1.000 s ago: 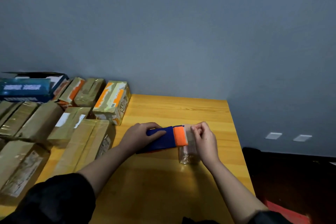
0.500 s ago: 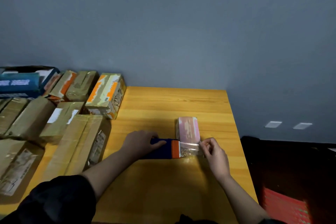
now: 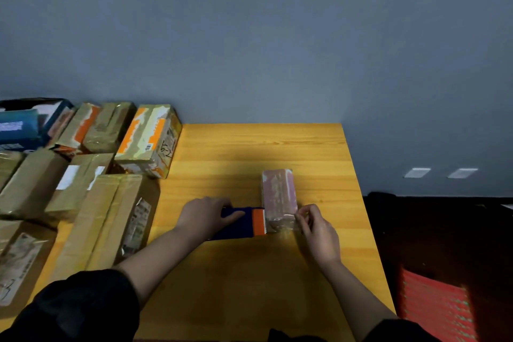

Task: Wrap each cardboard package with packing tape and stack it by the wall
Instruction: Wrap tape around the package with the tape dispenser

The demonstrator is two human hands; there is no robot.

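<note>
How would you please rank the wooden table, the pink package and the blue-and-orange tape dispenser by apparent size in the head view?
1. Table, clearly largest.
2. Pink package and dispenser: too alike to rank. The left hand covers part of the dispenser, and clear tape, pinched by the right hand, covers the package's near end.

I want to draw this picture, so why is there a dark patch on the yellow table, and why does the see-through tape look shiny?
Head view: the table has a soft shadow band across its middle, beside the small package. The clear tape pinched by the right hand catches faint glare. The left hand holds the dispenser. The edges look bent and a little blurry.
</note>
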